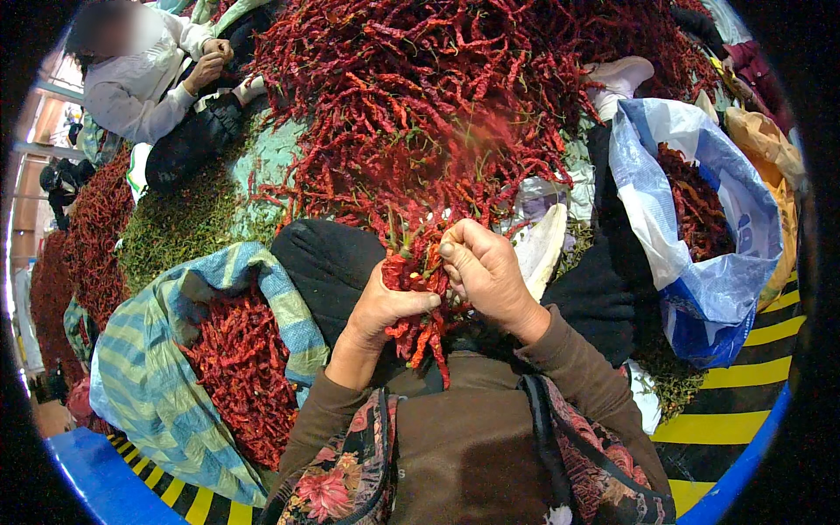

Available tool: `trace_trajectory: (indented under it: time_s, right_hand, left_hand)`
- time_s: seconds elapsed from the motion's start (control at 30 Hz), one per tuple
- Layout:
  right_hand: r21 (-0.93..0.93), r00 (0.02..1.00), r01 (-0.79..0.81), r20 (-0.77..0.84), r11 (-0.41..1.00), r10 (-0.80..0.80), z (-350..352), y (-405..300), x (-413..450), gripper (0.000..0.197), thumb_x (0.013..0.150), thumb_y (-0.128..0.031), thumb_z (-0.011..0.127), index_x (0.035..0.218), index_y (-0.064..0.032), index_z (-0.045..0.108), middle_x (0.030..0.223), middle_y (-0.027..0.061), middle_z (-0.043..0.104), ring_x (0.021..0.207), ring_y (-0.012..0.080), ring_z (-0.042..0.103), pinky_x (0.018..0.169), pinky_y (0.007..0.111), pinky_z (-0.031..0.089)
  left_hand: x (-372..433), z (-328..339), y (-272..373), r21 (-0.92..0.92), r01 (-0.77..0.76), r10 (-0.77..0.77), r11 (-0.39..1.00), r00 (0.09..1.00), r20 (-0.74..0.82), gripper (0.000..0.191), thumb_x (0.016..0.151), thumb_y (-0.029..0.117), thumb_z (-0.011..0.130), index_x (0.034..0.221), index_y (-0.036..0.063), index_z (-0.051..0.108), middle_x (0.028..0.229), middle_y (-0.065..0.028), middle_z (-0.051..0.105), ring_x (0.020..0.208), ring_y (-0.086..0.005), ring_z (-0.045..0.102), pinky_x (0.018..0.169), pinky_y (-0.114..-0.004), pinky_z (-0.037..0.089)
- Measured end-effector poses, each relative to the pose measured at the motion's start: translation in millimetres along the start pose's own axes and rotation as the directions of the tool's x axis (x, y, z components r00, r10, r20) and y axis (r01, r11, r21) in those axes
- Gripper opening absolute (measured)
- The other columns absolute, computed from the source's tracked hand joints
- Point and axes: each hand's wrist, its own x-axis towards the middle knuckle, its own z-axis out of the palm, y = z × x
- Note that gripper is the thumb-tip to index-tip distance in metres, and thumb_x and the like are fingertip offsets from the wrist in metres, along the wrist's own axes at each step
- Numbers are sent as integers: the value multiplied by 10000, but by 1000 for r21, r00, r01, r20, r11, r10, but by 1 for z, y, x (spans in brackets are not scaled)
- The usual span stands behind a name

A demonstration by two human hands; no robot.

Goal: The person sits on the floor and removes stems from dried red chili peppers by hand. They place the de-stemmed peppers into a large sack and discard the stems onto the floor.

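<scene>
A bunch of dried red chillies [415, 275] is held upright in my left hand [387, 307], its thumb laid across the front. Green stems stick up from the top of the bunch, and several pods hang below the thumb. My right hand [489, 272] is at the bunch's right side, thumb and forefinger pinched on the stem end of one chilli; its other fingers are curled in. Just beyond both hands spreads a large heap of dried red chillies [420, 98] with stems on, reaching close to my knees.
At left stands a striped blue-green sack [157, 354] with red chillies [243, 374] inside. A blue and white woven sack [735, 308] at right holds darker chillies [692, 210]. Loose green stems [184, 223] cover the floor at left. Another person [138, 92] sits at upper left.
</scene>
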Motion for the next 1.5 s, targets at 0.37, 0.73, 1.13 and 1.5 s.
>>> trace_trajectory:
  time_s: [0.37, 0.73, 1.13, 1.5]
  right_hand:
    - [451, 987, -163, 84, 878, 140, -7, 11, -2, 134, 981, -138, 461, 870, -66, 478, 602, -54, 395, 454, 37, 360, 396, 206, 316]
    - [-569, 889, 427, 122, 703, -441, 2, -5, -14, 82, 896, -72, 528, 857, -10, 489, 679, 133, 555, 608, 295, 607, 521, 362, 465]
    - [430, 951, -307, 100, 849, 294, -17, -6, -10, 158, 978, -184, 489, 850, -92, 491, 578, -61, 356, 432, 33, 300, 390, 209, 298]
    - [-224, 975, 94, 219, 970, -44, 6, -21, -28, 64, 877, -59, 522, 906, -5, 539, 711, 165, 570, 676, 377, 596, 595, 407, 474]
  left_hand:
    - [-2, 10, -3, -141, -9, -1, 990, 997, -73, 422, 754, 51, 638, 1157, -33, 544, 1029, -95, 643, 885, -178, 627, 810, -316, 503]
    - [-3, 19, -9, -98, -106, 88, 990, 980, -177, 212, 815, 36, 586, 1016, -27, 605, 913, -44, 638, 799, -128, 603, 721, -285, 490]
    - [-4, 30, -7, -220, -26, -4, 975, 991, -136, 347, 803, 17, 569, 1147, -21, 547, 1030, -95, 637, 898, -192, 624, 803, -334, 510]
    - [-4, 16, -16, -38, 70, -78, 997, 959, -272, 150, 835, 70, 603, 955, -17, 627, 879, -36, 643, 768, -111, 606, 668, -270, 494]
